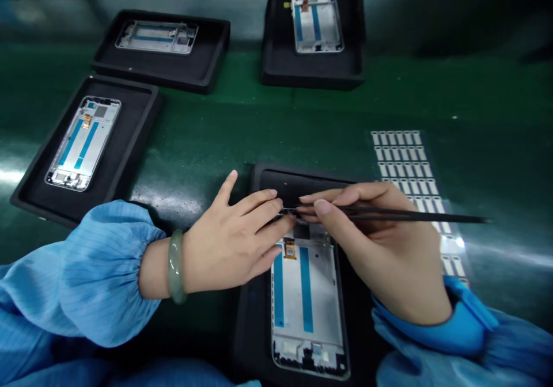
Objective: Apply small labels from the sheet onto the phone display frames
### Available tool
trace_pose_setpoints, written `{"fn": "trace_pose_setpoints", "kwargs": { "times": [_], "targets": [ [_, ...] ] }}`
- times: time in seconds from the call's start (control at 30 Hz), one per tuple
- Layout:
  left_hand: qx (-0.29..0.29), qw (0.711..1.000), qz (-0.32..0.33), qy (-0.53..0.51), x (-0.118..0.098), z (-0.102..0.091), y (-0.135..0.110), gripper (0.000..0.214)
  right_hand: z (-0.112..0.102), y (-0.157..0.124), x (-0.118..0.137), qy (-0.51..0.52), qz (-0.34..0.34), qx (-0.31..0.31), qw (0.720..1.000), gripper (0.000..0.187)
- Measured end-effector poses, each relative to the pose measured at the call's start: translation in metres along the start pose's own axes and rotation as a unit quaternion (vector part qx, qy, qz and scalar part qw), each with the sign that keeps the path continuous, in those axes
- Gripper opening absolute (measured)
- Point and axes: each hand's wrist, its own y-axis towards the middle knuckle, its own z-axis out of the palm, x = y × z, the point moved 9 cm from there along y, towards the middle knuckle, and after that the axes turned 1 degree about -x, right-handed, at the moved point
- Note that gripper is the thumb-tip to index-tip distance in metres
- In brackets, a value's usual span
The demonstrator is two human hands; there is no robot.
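Observation:
In the head view a silver phone frame (326, 283) with two blue strips and an orange flex connector lies in a black tray (250, 318) before me. My right hand (384, 243) pinches black tweezers (401, 214), whose tips point left to the frame's upper end. My left hand (237, 240), with a green bangle at its wrist, rests over the frame's upper left corner. Its fingers are stretched out and spread, the fingertips close to the tweezer tips. Fingers hide most of the frame's top edge, so what the tips touch cannot be made out.
Three more black trays, one at left (129, 139), one at upper left (211, 59) and one at top (313, 73), each hold a similar phone frame. A sheet of small white stickers (404, 155) lies right on the green table (216, 128), partly under my right hand.

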Motion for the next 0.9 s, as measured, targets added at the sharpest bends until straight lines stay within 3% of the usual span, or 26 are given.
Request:
{"fn": "trace_pose_setpoints", "kwargs": {
  "times": [0.9],
  "targets": [
    [-0.002, 1.000, -0.001, -0.003, 0.0000, 0.0000, 0.0003, 0.035, 0.0009, -0.0001, 0.0036, -0.048, -0.033, -0.003, 0.998, 0.017]
  ]
}}
